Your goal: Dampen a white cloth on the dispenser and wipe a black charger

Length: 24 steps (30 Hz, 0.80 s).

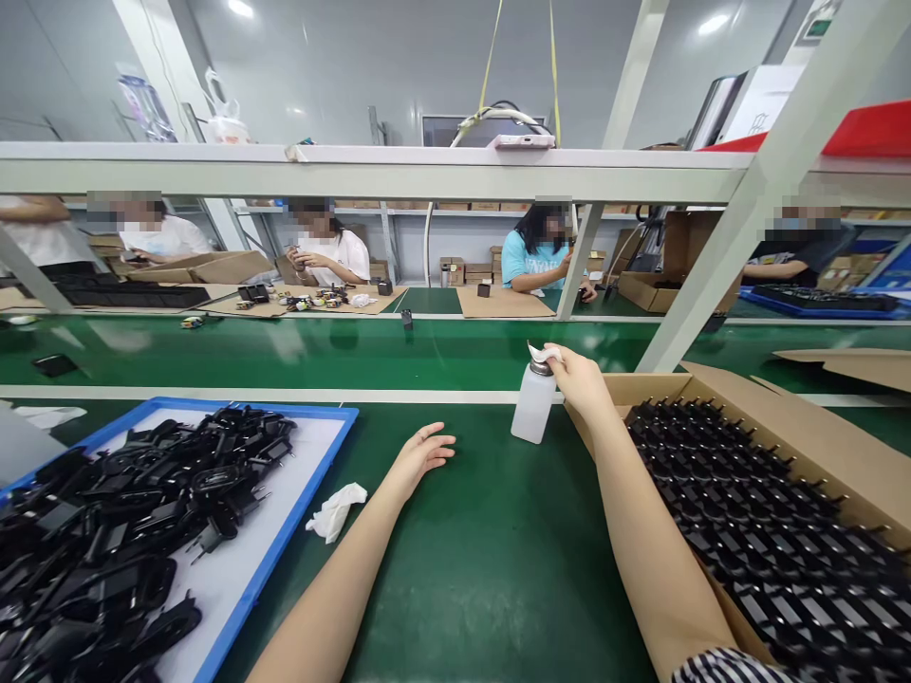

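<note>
My right hand (580, 379) is closed on a white wipe (545, 354), which lies against the metal top of a translucent white dispenser bottle (533, 406). The bottle looks slightly tilted in this view; whether its base rests on the bench I cannot tell. My left hand (422, 457) is open above the green bench, fingers stretched out and holding nothing. Beside my left forearm lies a crumpled white wipe (336, 512). A blue-rimmed tray (285, 531) to the left holds a heap of black plug adapters (142, 512).
At right stands an open cardboard box (659, 386) with rows of black adapters (754, 512). A slanted white post (740, 209) rises behind it. Across the green conveyor (356, 356) several people work at benches. A small black block (406, 320) sits on its far side.
</note>
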Tool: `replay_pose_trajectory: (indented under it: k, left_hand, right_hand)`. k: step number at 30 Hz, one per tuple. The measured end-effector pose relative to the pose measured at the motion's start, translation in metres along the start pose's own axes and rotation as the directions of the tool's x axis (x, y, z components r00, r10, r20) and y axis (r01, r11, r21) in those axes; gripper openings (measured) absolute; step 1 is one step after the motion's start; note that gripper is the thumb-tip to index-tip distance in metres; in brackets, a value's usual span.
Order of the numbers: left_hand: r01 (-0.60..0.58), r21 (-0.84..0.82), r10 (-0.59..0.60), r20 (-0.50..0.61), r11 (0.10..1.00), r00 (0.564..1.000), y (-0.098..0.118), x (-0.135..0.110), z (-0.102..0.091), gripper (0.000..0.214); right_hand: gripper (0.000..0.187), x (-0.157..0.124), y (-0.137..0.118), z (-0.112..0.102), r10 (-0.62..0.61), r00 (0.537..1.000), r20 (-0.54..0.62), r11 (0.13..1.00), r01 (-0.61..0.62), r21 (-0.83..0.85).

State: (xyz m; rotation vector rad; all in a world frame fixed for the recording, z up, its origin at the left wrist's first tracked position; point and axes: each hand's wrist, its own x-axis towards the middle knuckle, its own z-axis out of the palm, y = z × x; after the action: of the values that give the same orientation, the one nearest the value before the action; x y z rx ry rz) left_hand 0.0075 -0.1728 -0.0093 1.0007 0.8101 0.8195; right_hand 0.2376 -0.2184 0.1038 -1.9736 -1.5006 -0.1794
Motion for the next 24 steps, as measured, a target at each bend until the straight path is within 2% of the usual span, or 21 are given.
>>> replay_pose_trajectory:
  k: [4, 11, 19, 24]
  left_hand:
    - [-0.001, 0.006, 0.001, -0.001, 1.0, 1.0, 0.001, -0.001, 0.001, 0.039]
    - [0.001, 0.0, -0.001, 0.002, 1.0, 1.0, 0.001, -0.001, 0.001, 0.041]
    - [0.013, 0.0, -0.013, 0.016, 1.0, 1.0, 0.002, 0.002, 0.0, 0.04]
    - [0.025, 0.012, -0.025, 0.024, 1.0, 0.999, 0.001, 0.003, -0.001, 0.038]
  right_hand:
    - [0.029, 0.002, 0.002, 0.006, -0.015, 0.999, -0.043, 0.998, 0.018, 0.054]
    - [0.029, 0.002, 0.008, 0.011, -0.012, 0.999, -0.045, 0.998, 0.015, 0.064]
    - [0.028, -0.004, 0.007, 0.02, -0.03, 0.981, -0.192, 0.994, 0.049, 0.095]
    - [0.027, -0.007, 0.004, 0.023, -0.006, 0.974, -0.229, 0.993, 0.033, 0.112]
